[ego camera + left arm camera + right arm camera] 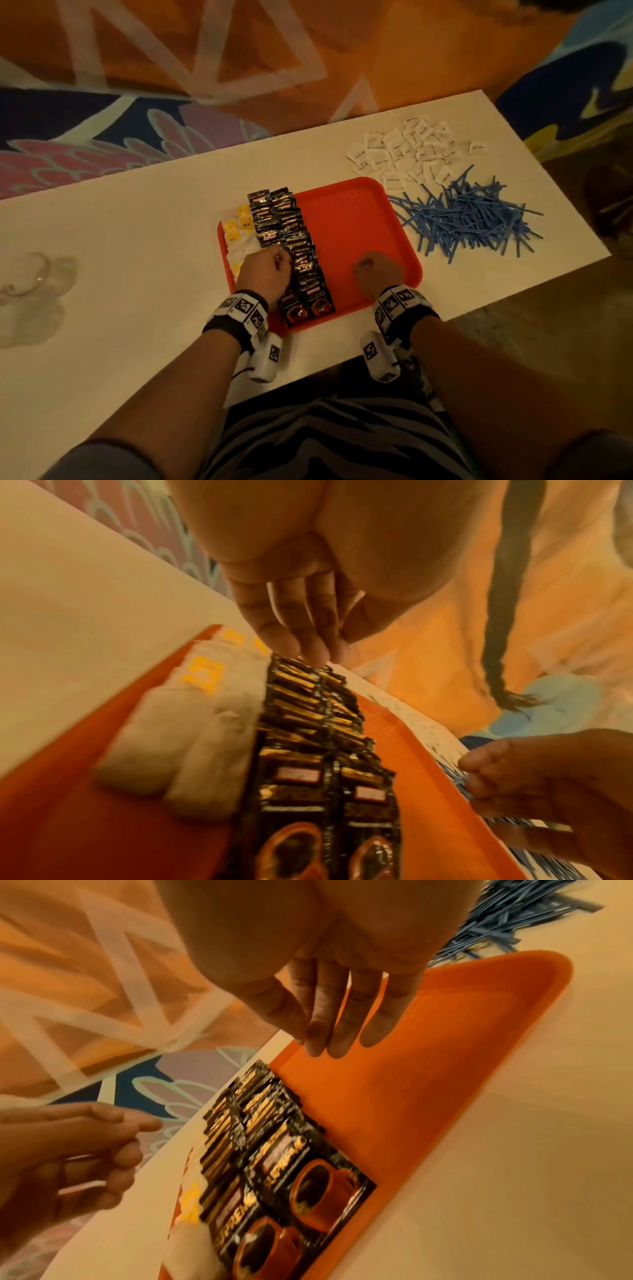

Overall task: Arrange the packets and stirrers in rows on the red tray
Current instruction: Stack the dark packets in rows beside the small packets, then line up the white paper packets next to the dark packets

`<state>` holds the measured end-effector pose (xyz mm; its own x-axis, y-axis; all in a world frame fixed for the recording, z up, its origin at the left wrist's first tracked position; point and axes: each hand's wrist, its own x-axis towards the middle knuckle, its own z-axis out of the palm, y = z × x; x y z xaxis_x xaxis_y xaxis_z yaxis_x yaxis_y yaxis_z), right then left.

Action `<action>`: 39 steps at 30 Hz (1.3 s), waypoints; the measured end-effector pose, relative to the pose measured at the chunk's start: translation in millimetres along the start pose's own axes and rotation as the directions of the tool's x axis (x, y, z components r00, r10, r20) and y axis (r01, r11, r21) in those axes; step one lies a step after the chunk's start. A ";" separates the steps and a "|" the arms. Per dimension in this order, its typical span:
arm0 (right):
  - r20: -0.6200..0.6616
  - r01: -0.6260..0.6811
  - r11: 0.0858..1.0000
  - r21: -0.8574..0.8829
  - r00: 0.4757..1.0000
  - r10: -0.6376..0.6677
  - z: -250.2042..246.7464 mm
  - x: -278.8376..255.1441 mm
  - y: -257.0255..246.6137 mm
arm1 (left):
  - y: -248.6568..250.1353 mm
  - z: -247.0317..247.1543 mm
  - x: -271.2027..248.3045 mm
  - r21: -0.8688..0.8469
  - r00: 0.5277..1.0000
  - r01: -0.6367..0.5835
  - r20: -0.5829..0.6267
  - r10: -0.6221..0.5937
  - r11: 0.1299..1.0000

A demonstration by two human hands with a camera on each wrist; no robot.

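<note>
The red tray (356, 226) lies mid-table. Its left side holds a column of white and yellow tea packets (239, 226) and two overlapping rows of black coffee packets (301, 253). My left hand (279, 257) hangs over these rows. In the left wrist view its fingertips (318, 653) touch the black coffee packets (308, 750), and nothing is pinched. My right hand (368, 265) hovers over the tray's bare right half, fingers loose (329, 1042) and holding nothing. A pile of white packets (407, 147) and a heap of blue stirrers (469, 216) lie on the table beyond the tray's right side.
The white table (137, 240) runs wide to the left, where a clear plastic piece (34, 281) lies near the edge. Its front edge passes just below my wrists. A patterned carpet lies beyond the far edge.
</note>
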<state>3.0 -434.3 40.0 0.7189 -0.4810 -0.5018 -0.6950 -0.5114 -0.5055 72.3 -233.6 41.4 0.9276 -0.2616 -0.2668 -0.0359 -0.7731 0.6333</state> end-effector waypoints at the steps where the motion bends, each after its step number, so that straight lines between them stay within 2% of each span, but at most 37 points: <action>1: -0.008 -0.005 1.000 0.020 1.000 0.006 -4.9 2.9 6.1 | 10.6 5.6 6.1 0.029 0.999 -0.050 0.013 0.050 0.998; 3: -0.027 -0.028 0.998 0.061 0.999 0.030 -18.4 11.0 22.0 | 35.4 21.4 21.4 0.086 0.988 -0.141 0.070 0.135 0.986; 6: -0.038 -0.058 0.994 0.096 0.997 0.062 -40.1 28.6 48.6 | 75.7 50.7 52.1 0.182 0.967 -0.206 0.190 0.171 0.961; 8: 0.001 -0.054 0.996 0.075 0.999 0.054 -53.8 44.2 67.5 | 103.0 72.3 78.6 0.234 0.948 -0.265 0.241 0.208 0.936; 11: 0.063 -0.020 0.998 0.065 0.998 0.016 -76.2 68.3 93.5 | 144.6 102.4 121.6 0.277 0.916 -0.364 0.280 0.288 0.889; 14: 0.106 -0.012 0.987 0.162 0.994 -0.005 -101.6 89.8 117.0 | 183.5 129.2 169.7 0.339 0.898 -0.420 0.292 0.330 0.842; 16: 0.113 0.012 0.983 0.181 0.993 -0.033 -116.3 104.7 132.0 | 203.1 144.3 204.3 0.390 0.926 -0.355 0.274 0.260 0.850; 18: 0.111 0.039 0.979 0.201 0.992 -0.062 -129.1 120.4 145.3 | 215.7 158.8 238.0 0.466 0.950 -0.254 0.285 0.128 0.847; 22: 0.152 0.060 0.973 0.224 0.984 -0.095 -150.5 146.6 159.3 | 222.1 178.4 287.5 0.607 0.922 -0.132 0.365 -0.127 0.784; 24: 0.156 0.069 0.965 0.253 0.982 -0.111 -157.7 156.2 160.8 | 222.5 185.2 298.2 0.637 0.918 -0.102 0.356 -0.174 0.764; 27: 0.162 0.089 0.948 0.304 0.976 -0.144 -163.2 170.5 158.8 | 223.5 193.1 301.1 0.643 0.945 -0.081 0.293 -0.147 0.762; 33: 0.206 0.048 0.910 0.412 0.968 -0.144 -168.8 189.6 146.9 | 224.3 199.3 298.7 0.467 0.971 -0.012 0.216 -0.101 0.884; 37: 0.268 0.000 0.902 0.432 0.955 -0.129 -175.8 195.8 141.6 | 230.1 185.8 288.2 0.233 0.990 0.108 0.068 -0.127 0.966; 39: 0.267 0.008 0.898 0.439 0.954 -0.139 -178.8 198.1 133.6 | 234.2 172.6 274.8 0.040 0.986 0.165 -0.035 -0.163 0.986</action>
<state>54.9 -725.3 -1.5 0.7784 -0.1978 -0.5958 -0.6247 -0.1500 -0.7664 254.5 -586.2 -9.0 0.9333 -0.1116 -0.3414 0.1027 -0.8279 0.5514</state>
